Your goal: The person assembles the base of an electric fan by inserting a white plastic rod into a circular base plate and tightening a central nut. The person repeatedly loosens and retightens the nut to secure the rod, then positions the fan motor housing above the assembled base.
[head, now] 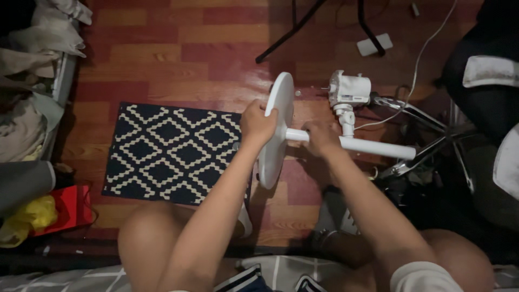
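A white round fan base (278, 97) stands on edge over the wooden floor, joined to a white pole (373, 146) lying to the right. My left hand (256, 123) grips the rim of the base from the left side. My right hand (321, 137) is closed around the pole just right of the base. A white motor housing (350, 89) sits behind the pole, touching or close to it.
A dark blue and white patterned mat (167, 151) lies left of the base. Chrome chair legs (427, 146) and a white cable (419, 59) crowd the right. A black stand (303, 24) is at the back. Cloth piles (27, 81), a red bag (70, 208) and a yellow bag (30, 216) line the left.
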